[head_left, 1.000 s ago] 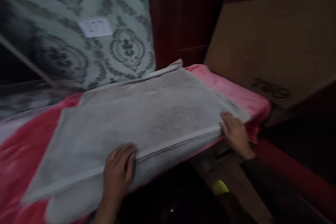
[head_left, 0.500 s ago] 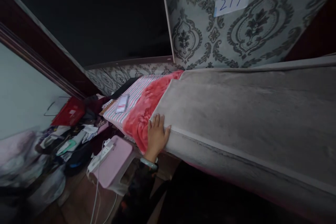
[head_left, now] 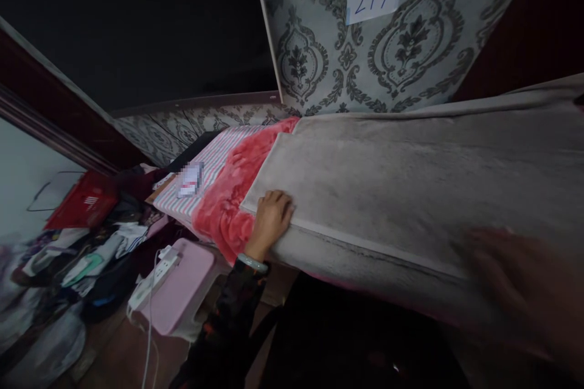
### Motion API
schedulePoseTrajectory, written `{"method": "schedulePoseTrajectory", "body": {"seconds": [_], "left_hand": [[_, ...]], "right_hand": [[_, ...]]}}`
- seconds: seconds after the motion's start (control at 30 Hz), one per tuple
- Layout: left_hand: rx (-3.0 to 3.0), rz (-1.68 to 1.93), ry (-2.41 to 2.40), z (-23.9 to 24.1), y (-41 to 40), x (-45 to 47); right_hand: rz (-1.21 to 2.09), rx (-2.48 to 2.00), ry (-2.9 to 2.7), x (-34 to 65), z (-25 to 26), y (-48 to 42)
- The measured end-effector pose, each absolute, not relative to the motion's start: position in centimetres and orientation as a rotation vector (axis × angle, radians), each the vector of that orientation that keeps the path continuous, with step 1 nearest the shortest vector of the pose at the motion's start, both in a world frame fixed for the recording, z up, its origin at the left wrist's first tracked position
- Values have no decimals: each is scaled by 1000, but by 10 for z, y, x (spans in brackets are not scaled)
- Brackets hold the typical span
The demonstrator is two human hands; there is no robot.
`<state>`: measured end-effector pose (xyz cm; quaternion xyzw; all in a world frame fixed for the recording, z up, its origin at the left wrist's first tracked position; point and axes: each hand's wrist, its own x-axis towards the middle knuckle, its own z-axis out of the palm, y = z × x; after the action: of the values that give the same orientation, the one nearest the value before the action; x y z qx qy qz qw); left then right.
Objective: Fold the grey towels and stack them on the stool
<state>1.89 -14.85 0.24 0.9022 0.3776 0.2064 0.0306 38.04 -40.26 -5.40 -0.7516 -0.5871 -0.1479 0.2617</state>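
While L hand [head_left: 272, 220] rests, fingers loosely spread, nr front-L corner of velvety grey cloth [head_left: 387, 182], R hand [head_left: 517, 276] (blurred, can't tell finger state) is over front edge. Cloth flat, approx. rectangular, atop plush, rumpled pink-red blanket [head_left: 223, 206].

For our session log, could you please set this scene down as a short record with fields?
Left hand: on the near edge of the gray cloth, close to its left corner
Right hand: blurred, at the same near edge, contact unclear
Under the gray cloth's left end: red blanket
Left of the blanket: striped cloth
On the pink stool: white power strip
On the patterned wall: paper marked 277
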Motion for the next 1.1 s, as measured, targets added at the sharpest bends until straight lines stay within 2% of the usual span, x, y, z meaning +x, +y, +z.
{"method": "schedulePoseTrajectory", "body": {"seconds": [0.27, 0.53, 0.77, 0.87, 1.1], "left_hand": [[2667, 774, 1183, -9, -132, -39], [2699, 631, 1292, -6, -113, -45], [2684, 734, 1363, -1, -112, -45], [2740, 841, 1214, 10, -122, -20], [2779, 651, 829, -2, -140, 10]], "right_hand": [[-409, -1943, -1542, 349, -50, -389], [-466, -1954, -1533, 346, -52, -389], [-488, -1938, -1495, 348, -49, -384], [-415, -1889, -1512, 334, -34, -362], [-184, -1759, -1749, 299, -34, -319]]}}
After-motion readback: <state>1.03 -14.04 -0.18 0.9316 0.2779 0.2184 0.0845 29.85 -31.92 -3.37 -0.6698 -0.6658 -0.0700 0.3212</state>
